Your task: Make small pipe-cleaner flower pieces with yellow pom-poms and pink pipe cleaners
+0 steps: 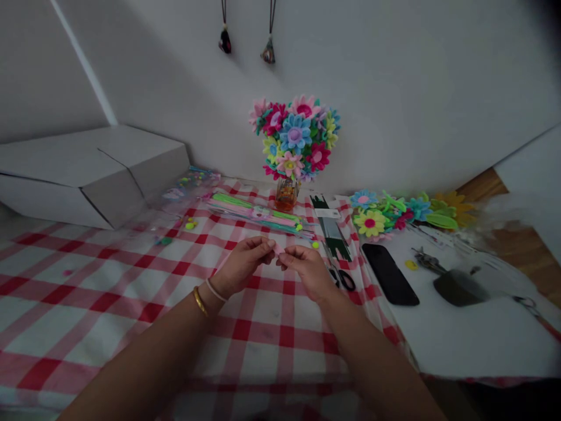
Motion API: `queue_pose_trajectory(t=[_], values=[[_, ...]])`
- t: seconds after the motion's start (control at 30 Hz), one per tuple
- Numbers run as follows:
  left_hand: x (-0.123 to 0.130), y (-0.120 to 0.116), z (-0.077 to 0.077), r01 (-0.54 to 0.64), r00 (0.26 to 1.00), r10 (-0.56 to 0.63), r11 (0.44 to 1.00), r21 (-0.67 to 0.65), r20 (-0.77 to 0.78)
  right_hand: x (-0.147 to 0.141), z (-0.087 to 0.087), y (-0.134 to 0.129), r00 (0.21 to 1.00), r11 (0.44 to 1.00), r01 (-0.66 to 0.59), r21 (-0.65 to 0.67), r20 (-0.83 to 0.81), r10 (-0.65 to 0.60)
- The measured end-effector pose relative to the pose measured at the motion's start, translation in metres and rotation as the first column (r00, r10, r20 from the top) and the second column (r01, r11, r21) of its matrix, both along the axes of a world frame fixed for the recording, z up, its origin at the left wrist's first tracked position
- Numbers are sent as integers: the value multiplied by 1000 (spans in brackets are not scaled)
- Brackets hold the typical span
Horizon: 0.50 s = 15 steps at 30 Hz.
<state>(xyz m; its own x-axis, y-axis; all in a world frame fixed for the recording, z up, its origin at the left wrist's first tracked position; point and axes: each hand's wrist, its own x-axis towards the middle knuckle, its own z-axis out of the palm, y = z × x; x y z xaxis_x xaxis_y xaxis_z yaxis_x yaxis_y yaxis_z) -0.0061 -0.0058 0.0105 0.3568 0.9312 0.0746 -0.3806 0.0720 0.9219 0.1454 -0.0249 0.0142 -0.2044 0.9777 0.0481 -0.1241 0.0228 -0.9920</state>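
Over the checked tablecloth, my left hand (245, 260) pinches a small pale pink piece (278, 249) between thumb and fingers. My right hand (307, 266) meets it from the other side, its thumb and forefinger closed on the same piece. The fingers cover most of it, so its exact kind is hard to make out. Just beyond the hands lies a pack of pink and green pipe cleaners (254, 213). Black-handled scissors (346, 279) rest to the right of my right hand, partly hidden by it.
A glass vase (287, 195) of fuzzy flowers (295, 137) stands against the wall. Dark green stems (337, 248) lie right of it. Farther right are loose flowers (370, 222), a phone (390, 275) and keys (427, 260). A large white box (87, 164) occupies the left, near yellow pompoms (190, 224).
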Motion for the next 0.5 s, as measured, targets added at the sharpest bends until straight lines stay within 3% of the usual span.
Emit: queue_pose_trajectory(t=[0.13, 0.27, 0.5], values=[[0, -1, 2, 30, 999, -30, 999, 22, -27, -1, 3, -2, 999, 999, 22, 25, 30, -23], [1, -1, 1, -21, 1000, 21, 999, 40, -12, -3, 4, -3, 998, 998, 58, 35, -15, -57], [0, 1, -1, -37, 982, 70, 981, 190, -173, 0, -2, 3, 992, 996, -71, -49, -104, 66]])
